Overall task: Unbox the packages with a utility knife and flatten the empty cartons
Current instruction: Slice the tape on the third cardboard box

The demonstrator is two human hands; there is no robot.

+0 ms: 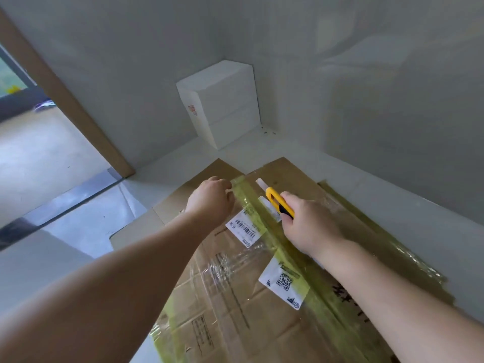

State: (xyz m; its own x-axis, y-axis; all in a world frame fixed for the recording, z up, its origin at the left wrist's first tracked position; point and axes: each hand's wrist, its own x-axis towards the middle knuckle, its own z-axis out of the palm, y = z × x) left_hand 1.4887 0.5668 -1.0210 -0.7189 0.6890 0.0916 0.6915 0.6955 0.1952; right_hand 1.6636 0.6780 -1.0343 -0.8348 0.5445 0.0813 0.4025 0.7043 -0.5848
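Right hand (309, 224) grips yellow utility knife (279, 203), blade extended toward far end of flat brown taped carton (235, 297); left hand (212, 200), pinching yellowish tape (245, 197) just left of blade, risks a cut if it slips.

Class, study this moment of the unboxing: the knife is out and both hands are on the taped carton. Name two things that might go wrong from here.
1. The left hand pinches the yellowish tape close beside the blade of the utility knife gripped by the right hand; a slip might cut the fingers.
2. The carton lies on smooth floor and may slide under the cut.
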